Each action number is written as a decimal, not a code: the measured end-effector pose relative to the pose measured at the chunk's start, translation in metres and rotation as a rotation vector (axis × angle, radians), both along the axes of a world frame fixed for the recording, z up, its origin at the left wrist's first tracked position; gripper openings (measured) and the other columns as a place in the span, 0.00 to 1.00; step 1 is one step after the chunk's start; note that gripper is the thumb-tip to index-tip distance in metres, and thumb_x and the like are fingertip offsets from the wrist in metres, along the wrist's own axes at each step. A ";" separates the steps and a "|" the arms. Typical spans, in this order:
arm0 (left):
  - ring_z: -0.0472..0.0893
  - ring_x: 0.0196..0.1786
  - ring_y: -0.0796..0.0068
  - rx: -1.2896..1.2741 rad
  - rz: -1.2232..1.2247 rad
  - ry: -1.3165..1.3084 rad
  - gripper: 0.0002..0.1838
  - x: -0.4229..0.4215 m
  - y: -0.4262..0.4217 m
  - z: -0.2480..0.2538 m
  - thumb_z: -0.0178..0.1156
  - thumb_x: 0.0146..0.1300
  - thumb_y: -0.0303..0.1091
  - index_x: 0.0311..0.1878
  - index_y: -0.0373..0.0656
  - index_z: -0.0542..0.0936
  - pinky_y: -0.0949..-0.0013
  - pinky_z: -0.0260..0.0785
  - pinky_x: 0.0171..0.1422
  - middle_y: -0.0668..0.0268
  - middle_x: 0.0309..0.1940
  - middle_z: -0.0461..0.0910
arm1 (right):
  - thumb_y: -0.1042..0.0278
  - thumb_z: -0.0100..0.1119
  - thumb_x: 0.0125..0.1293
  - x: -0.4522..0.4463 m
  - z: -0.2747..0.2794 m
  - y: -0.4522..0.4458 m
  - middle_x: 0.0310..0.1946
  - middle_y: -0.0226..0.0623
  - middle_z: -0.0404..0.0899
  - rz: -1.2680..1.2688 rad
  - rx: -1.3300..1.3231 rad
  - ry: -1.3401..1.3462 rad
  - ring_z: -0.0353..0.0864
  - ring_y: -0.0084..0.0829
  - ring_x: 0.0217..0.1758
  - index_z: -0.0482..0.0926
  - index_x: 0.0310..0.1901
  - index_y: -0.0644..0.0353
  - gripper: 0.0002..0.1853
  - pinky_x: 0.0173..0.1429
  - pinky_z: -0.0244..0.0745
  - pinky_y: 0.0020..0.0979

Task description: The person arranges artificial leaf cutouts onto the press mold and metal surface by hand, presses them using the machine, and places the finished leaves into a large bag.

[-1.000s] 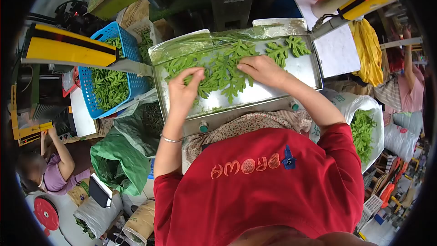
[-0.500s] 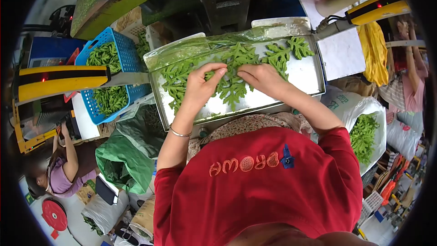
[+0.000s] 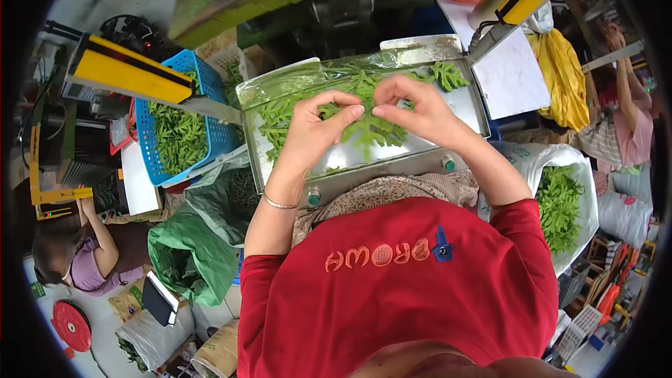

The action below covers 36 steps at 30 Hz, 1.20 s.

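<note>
Above a shallow metal tray [image 3: 458, 110], my left hand [image 3: 323, 126] and my right hand [image 3: 418, 110] face each other, thumbs and forefingers pinched close together. Between and just below their fingertips is a lobed green leaf [image 3: 374, 134], slightly blurred; the exact pinch points are hard to see. More such leaves lie in the tray, at the left [image 3: 274, 120] and at the far right corner, a single leaf [image 3: 448, 75]. A clear plastic sheet [image 3: 280, 84] runs along the tray's back edge.
A blue basket [image 3: 227, 136] of leaves stands left of the tray, and a white bag [image 3: 586, 199] of leaves at the right. Yellow bars [image 3: 133, 70] flank the tray on arms. A green sack [image 3: 192, 252] sits lower left. Other people [image 3: 98, 259] work at both sides.
Both hands have come up from the leaves, fingertips nearer each other, with a leaf at them. The view has shifted, so the tray and side bars appear at another angle.
</note>
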<state>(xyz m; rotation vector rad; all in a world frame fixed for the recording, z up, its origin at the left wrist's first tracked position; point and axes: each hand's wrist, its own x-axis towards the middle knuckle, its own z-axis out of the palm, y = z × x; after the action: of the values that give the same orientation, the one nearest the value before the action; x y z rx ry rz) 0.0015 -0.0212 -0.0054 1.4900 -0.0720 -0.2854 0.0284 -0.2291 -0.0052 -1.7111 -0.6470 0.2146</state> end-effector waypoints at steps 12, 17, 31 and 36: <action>0.66 0.16 0.87 0.008 0.249 -0.061 0.04 -0.014 0.006 0.026 0.64 0.58 0.28 0.36 0.40 0.83 0.84 0.56 0.20 0.73 0.20 0.76 | 0.76 0.59 0.57 0.017 0.033 0.033 0.30 0.35 0.78 -0.093 -0.155 -0.834 0.74 0.32 0.27 0.77 0.36 0.63 0.05 0.32 0.68 0.25; 0.66 0.16 0.87 0.040 0.336 -0.034 0.04 0.002 0.014 0.024 0.64 0.58 0.28 0.37 0.40 0.82 0.84 0.57 0.19 0.74 0.18 0.76 | 0.75 0.58 0.59 0.045 0.087 0.027 0.30 0.35 0.79 -0.293 0.020 -0.859 0.74 0.30 0.26 0.79 0.34 0.64 0.03 0.31 0.69 0.24; 0.66 0.16 0.88 0.031 0.328 0.035 0.06 0.055 0.022 -0.005 0.64 0.59 0.27 0.39 0.40 0.83 0.84 0.58 0.18 0.70 0.26 0.79 | 0.70 0.61 0.58 0.252 0.029 0.026 0.29 0.30 0.79 -0.568 -0.470 -0.893 0.74 0.25 0.27 0.81 0.36 0.65 0.08 0.31 0.68 0.23; 0.67 0.17 0.87 -0.002 0.341 0.107 0.06 0.066 0.024 -0.004 0.63 0.59 0.27 0.40 0.39 0.83 0.84 0.59 0.19 0.68 0.29 0.79 | 0.71 0.62 0.57 0.227 0.030 0.027 0.28 0.30 0.77 -0.579 -0.490 -0.977 0.73 0.26 0.26 0.80 0.37 0.62 0.07 0.31 0.68 0.25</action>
<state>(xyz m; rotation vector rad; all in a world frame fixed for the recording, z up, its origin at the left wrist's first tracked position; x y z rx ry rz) 0.0671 0.0031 -0.0098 1.4549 0.2656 -0.0882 0.2559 -0.2022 0.0249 -2.3779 -0.7822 -1.0038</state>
